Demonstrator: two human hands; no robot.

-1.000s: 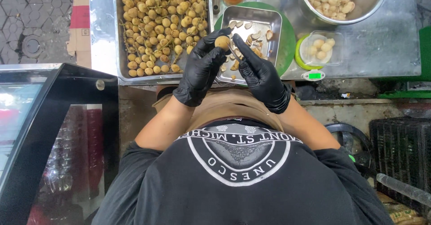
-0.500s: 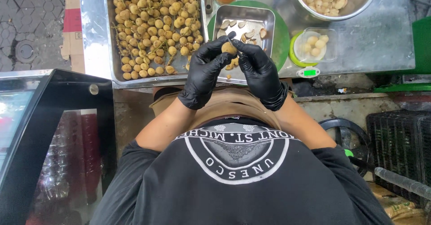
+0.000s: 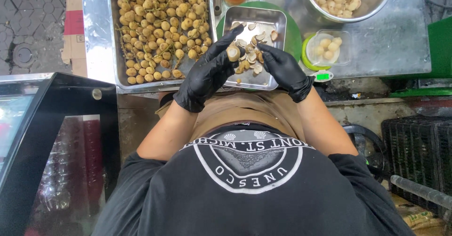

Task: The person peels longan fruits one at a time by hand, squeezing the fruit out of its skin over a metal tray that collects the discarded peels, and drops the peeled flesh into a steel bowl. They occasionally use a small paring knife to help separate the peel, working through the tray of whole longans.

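Steel counter (image 3: pixel 400 52) before us: our left hand (image 3: pixel 207 73) pinches a half-peeled fruit (image 3: pixel 233 53) over the small tray (image 3: pixel 278 21) of shells; our right hand (image 3: pixel 282 66) hovers beside, fingers loose (holding nothing we can see). Beyond sits the bowl (image 3: pixel 383 0); we judge the flesh must be freed next.

Steel counter (image 3: pixel 400 52) with fruit tray (image 3: pixel 115 52), peel tray (image 3: pixel 278 17), bowl (image 3: pixel 383 3), scale (image 3: pixel 308 59).

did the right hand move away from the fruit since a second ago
Yes. The right hand has pulled off to the right, toward the green scale, judged against the small metal tray. The fruit stays in the left hand.
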